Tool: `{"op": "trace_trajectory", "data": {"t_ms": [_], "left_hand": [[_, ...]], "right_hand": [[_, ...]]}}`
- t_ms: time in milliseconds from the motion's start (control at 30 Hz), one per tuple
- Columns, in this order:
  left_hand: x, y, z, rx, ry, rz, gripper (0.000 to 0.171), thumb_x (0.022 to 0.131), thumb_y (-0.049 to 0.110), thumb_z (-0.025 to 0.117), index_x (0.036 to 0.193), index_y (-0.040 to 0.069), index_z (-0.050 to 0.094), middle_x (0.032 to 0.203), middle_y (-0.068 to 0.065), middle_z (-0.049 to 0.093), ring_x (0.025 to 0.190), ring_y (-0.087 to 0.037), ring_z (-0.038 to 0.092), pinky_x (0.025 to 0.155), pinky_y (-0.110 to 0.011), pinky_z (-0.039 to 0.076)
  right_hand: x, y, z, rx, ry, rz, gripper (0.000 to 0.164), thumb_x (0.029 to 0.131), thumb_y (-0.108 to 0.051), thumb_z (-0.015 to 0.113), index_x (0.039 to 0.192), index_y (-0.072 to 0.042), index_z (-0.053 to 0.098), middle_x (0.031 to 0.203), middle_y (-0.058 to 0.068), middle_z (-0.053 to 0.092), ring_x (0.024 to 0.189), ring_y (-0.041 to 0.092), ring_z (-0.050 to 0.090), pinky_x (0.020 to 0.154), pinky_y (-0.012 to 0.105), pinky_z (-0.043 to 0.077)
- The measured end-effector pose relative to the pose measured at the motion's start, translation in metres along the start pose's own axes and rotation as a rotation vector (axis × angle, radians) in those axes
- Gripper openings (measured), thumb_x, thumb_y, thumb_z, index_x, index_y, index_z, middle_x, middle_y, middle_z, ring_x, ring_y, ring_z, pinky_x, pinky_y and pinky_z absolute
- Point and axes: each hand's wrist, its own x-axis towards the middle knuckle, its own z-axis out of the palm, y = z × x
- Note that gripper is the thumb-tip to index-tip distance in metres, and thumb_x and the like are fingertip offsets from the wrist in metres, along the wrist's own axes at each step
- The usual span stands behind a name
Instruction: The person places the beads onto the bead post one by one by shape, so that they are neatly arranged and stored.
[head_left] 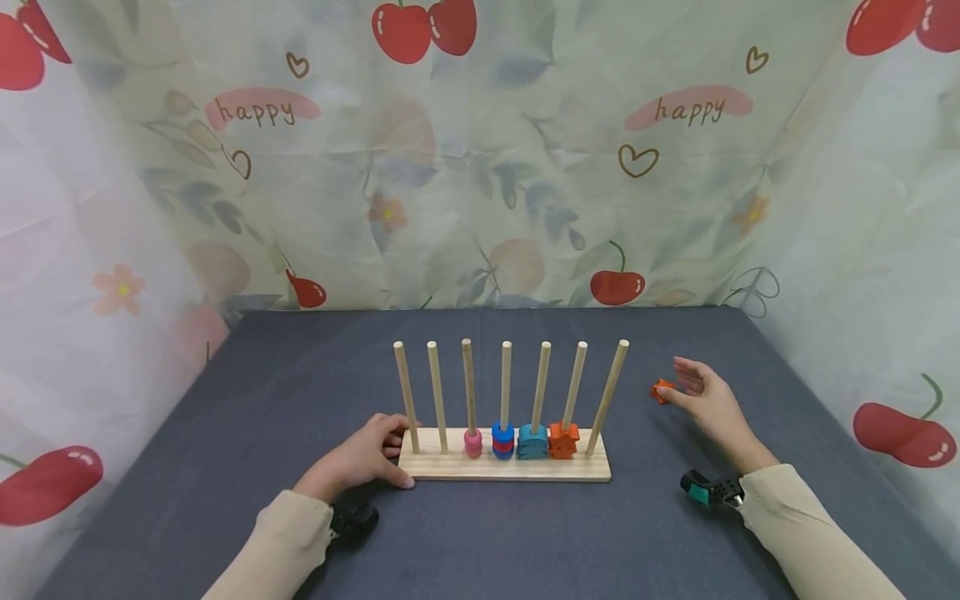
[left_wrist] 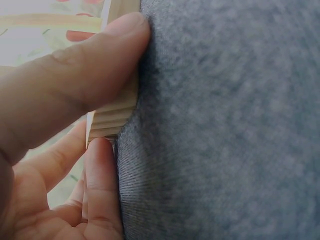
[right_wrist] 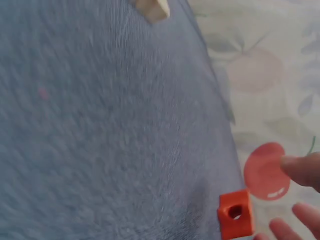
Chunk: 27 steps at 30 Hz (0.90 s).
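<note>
A pale wooden peg rack (head_left: 510, 471) stands on the table with several upright pegs. My left hand (head_left: 369, 454) grips its left end, thumb at the front edge and fingers behind; in the left wrist view, the thumb (left_wrist: 75, 80) lies against the wood. Pink beads (head_left: 472, 443), blue and red beads (head_left: 503, 442), teal beads (head_left: 533, 442) and orange beads (head_left: 564, 441) sit on separate pegs. Right of the rack, my right hand (head_left: 712, 408) is at a loose orange bead (head_left: 662, 391), thumb and fingers spread. The right wrist view shows this holed bead (right_wrist: 236, 215) beside the fingertips, not pinched.
Dark grey cloth (head_left: 510, 542) covers the table. A patterned curtain (head_left: 480, 167) hangs behind it and along both sides. Black straps with devices sit on both wrists, the right one (head_left: 712, 489) having a teal patch. The pegs rise between the hands.
</note>
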Motion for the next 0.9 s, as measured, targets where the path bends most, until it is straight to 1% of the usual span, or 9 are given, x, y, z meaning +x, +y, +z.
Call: {"op": "trace_trajectory", "data": {"t_ms": [133, 233, 433, 533, 667, 800, 900], "left_hand": [[0.000, -0.001, 0.000, -0.006, -0.004, 0.008, 0.073, 0.060, 0.005, 0.091, 0.125, 0.010, 0.059, 0.118, -0.013, 0.044, 0.109, -0.027, 0.050, 0.096, -0.043, 0.049], [0.000, -0.001, 0.000, -0.006, -0.007, 0.012, 0.073, 0.060, 0.005, 0.091, 0.125, 0.009, 0.058, 0.118, -0.013, 0.044, 0.110, -0.027, 0.050, 0.096, -0.043, 0.049], [0.000, 0.000, 0.000, 0.000, -0.001, 0.003, 0.072, 0.060, 0.006, 0.091, 0.125, 0.010, 0.059, 0.117, -0.013, 0.045, 0.110, -0.027, 0.051, 0.096, -0.042, 0.049], [0.000, 0.000, 0.000, 0.000, 0.000, -0.002, 0.073, 0.060, 0.006, 0.091, 0.125, 0.011, 0.059, 0.117, -0.012, 0.045, 0.110, -0.026, 0.051, 0.096, -0.043, 0.049], [0.000, 0.001, -0.001, -0.001, 0.000, -0.008, 0.072, 0.060, 0.006, 0.091, 0.124, 0.011, 0.059, 0.117, -0.011, 0.045, 0.110, -0.026, 0.050, 0.097, -0.043, 0.048], [0.000, 0.001, -0.001, 0.004, -0.003, -0.007, 0.072, 0.060, 0.007, 0.091, 0.124, 0.011, 0.059, 0.117, -0.012, 0.045, 0.110, -0.026, 0.051, 0.097, -0.043, 0.049], [0.000, 0.001, 0.000, 0.008, -0.003, -0.006, 0.072, 0.060, 0.007, 0.091, 0.125, 0.011, 0.059, 0.118, -0.012, 0.045, 0.109, -0.026, 0.051, 0.096, -0.043, 0.049]], "right_hand": [[0.010, 0.005, 0.001, -0.068, -0.073, 0.063, 0.075, 0.093, -0.026, 0.066, 0.148, 0.007, 0.026, 0.148, 0.032, 0.032, 0.134, 0.048, 0.035, 0.105, 0.058, 0.038], [0.015, 0.007, 0.002, -0.109, -0.093, 0.083, 0.072, 0.092, -0.024, 0.066, 0.145, 0.010, 0.031, 0.144, 0.034, 0.036, 0.131, 0.048, 0.038, 0.104, 0.057, 0.038], [0.021, 0.011, 0.002, -0.155, -0.086, 0.120, 0.061, 0.092, -0.022, 0.066, 0.138, 0.011, 0.042, 0.137, 0.034, 0.045, 0.122, 0.044, 0.047, 0.098, 0.052, 0.044], [0.023, 0.011, 0.001, -0.189, -0.077, 0.137, 0.057, 0.091, -0.024, 0.067, 0.133, 0.011, 0.048, 0.129, 0.033, 0.052, 0.109, 0.039, 0.053, 0.088, 0.046, 0.047], [0.023, 0.011, 0.000, -0.231, -0.063, 0.139, 0.054, 0.091, -0.026, 0.067, 0.128, 0.011, 0.053, 0.120, 0.030, 0.058, 0.097, 0.032, 0.055, 0.078, 0.038, 0.045], [0.021, 0.011, 0.001, -0.244, -0.038, 0.122, 0.053, 0.092, -0.029, 0.066, 0.125, 0.010, 0.055, 0.118, 0.029, 0.060, 0.095, 0.031, 0.057, 0.076, 0.037, 0.046], [0.018, 0.011, 0.002, -0.238, -0.013, 0.090, 0.052, 0.093, -0.032, 0.065, 0.124, 0.009, 0.056, 0.117, 0.028, 0.061, 0.098, 0.033, 0.058, 0.077, 0.038, 0.046]]}}
